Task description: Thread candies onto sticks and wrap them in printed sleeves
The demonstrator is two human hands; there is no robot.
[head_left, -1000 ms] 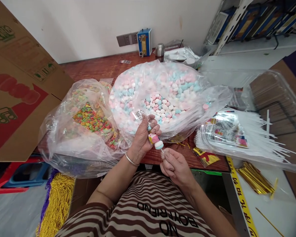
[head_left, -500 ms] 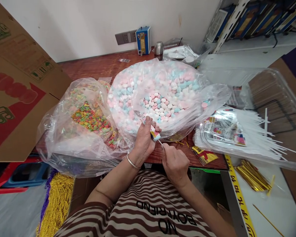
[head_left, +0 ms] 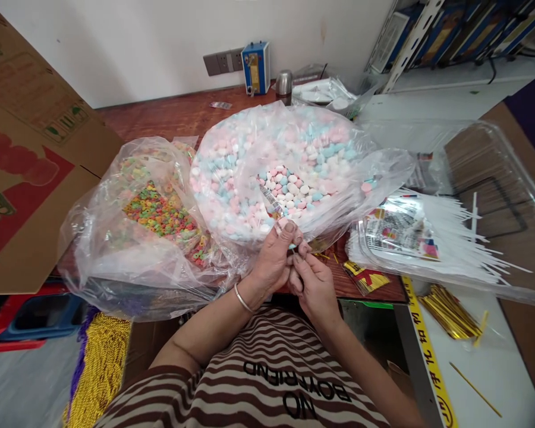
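Observation:
My left hand (head_left: 273, 258), with a bracelet at the wrist, is closed around a small clear printed packet (head_left: 271, 203). The packet's flat end points up and away, over the candies. Pink and pale blue pieces show inside it by my thumb. My right hand (head_left: 314, 284) touches the left one, its fingertips pinched at the packet's near end. A short bit of white stick shows there; the fingers cover most of it. Just beyond my hands lies a big clear bag of pink, blue and white candies (head_left: 294, 189), its mouth open.
To the left sits a clear bag of colourful ring-shaped pieces (head_left: 160, 214), beside a large cardboard box (head_left: 31, 154). On the right, a clear plastic tray (head_left: 512, 291) holds white sticks (head_left: 450, 238) and printed packets (head_left: 396, 229). Gold twist ties (head_left: 450, 312) lie nearer, on a white surface.
My right hand has moved in against my left, and its fingers now pinch close to the packet. The white stick that showed between the hands is mostly hidden. The view has shifted slightly.

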